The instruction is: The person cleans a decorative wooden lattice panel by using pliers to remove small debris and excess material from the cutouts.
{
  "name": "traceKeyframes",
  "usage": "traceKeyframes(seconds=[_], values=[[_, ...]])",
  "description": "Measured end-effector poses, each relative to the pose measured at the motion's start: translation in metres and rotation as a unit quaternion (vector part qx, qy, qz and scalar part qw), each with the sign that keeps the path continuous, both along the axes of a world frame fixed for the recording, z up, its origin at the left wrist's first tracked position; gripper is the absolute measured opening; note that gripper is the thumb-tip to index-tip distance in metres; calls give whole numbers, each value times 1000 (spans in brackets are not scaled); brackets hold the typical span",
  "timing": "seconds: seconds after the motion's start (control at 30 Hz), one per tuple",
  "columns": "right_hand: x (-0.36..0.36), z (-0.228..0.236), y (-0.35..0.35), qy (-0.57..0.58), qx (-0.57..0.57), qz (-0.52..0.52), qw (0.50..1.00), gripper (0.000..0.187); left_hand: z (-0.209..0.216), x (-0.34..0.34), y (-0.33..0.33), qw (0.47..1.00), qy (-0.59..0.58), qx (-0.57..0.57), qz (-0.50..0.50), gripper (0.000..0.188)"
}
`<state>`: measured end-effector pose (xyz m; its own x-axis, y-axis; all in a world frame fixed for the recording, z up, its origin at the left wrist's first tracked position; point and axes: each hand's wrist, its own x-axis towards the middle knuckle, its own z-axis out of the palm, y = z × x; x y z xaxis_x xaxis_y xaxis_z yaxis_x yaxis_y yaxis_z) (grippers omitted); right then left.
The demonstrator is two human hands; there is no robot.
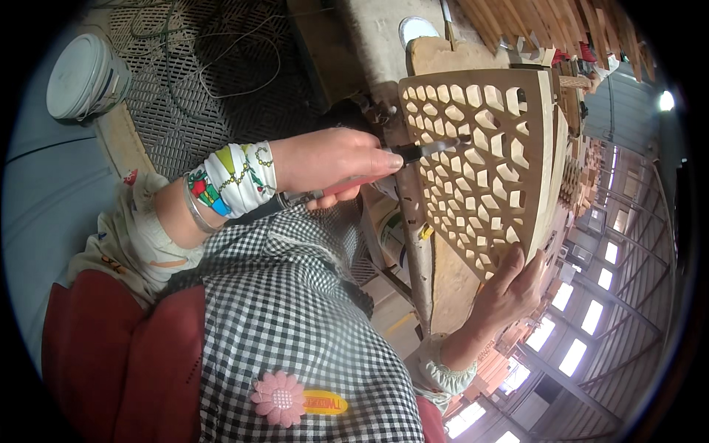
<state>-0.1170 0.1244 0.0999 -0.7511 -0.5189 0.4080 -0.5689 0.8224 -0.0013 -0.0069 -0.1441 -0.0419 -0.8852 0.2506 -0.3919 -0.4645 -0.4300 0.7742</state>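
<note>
My left hand (pixel 336 166) is closed round a slim red-handled tool (pixel 354 182), thumb stretched along it. The tool has a dark collar and a grey, blurred tip, which lies over the openings of a carved wooden lattice panel (pixel 473 166); whether it touches the wood I cannot tell. The thick panel is pierced by many angular holes and stands tilted on a worn work surface (pixel 450 284). At its lower right corner, my right hand (pixel 513 284) grips the edge, thumb by the pierced face and fingers over the side.
A lidded white bucket (pixel 85 77) stands at the far left beside grated floor matting (pixel 166 92) with loose cords. Wooden strips (pixel 550 26) are stacked at the top right. Behind the panel rise more wood stacks (pixel 580 177). A small yellow piece (pixel 426 232) sits on the bench edge.
</note>
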Motion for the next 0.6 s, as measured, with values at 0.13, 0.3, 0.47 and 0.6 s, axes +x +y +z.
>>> traceKeyframes(seconds=[0.13, 0.3, 0.47, 0.6], values=[[2, 1, -1, -7, -4, -10, 1000, 41, -1, 4, 0, 1000, 6, 20, 12, 45], [0, 0, 0, -1, 5, -2, 1000, 41, -2, 2, -1, 1000, 4, 25, -3, 44], [-1, -1, 1, 7, 1, -1, 1000, 39, -2, 8, 2, 999, 12, 24, 18, 44], [-1, -1, -2, 10, 2, -8, 1000, 40, -3, 18, 6, 999, 21, 30, 5, 39]])
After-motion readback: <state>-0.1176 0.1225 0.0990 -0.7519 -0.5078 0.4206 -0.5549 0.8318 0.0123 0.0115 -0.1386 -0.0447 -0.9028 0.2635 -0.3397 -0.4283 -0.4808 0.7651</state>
